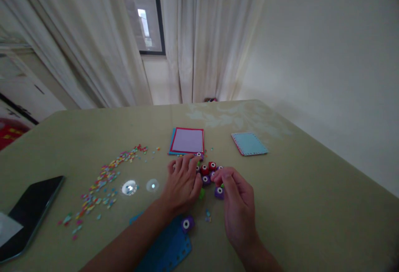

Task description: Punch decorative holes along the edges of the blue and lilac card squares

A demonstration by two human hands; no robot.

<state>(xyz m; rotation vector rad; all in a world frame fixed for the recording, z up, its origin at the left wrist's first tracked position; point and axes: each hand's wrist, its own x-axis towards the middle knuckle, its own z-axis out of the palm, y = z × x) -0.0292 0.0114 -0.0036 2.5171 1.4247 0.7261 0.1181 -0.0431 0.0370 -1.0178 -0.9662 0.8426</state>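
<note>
Small purple and red blocks, each with a white ring and dark centre, lie in a cluster mid-table; they look like craft punches. Over the cluster's left side rests my left hand [183,182], back up, fingers spread and slightly bent. My right hand [238,205] is at the cluster's right edge, thumb and fingers curled together; what they hold, if anything, is hidden. Close by its fingertips are a purple block [219,193] and a red block [212,166]. Another purple block [187,224] sits nearer me, by a blue sheet [168,247] with a punched edge, partly under my left forearm.
Stacked square papers [188,140] lie beyond my hands, and a light blue card [249,143] with punched edges is right of them. Colourful confetti [106,175] trails across the left, beside two small clear discs [129,187]. A dark tablet-like device [34,207] is far left.
</note>
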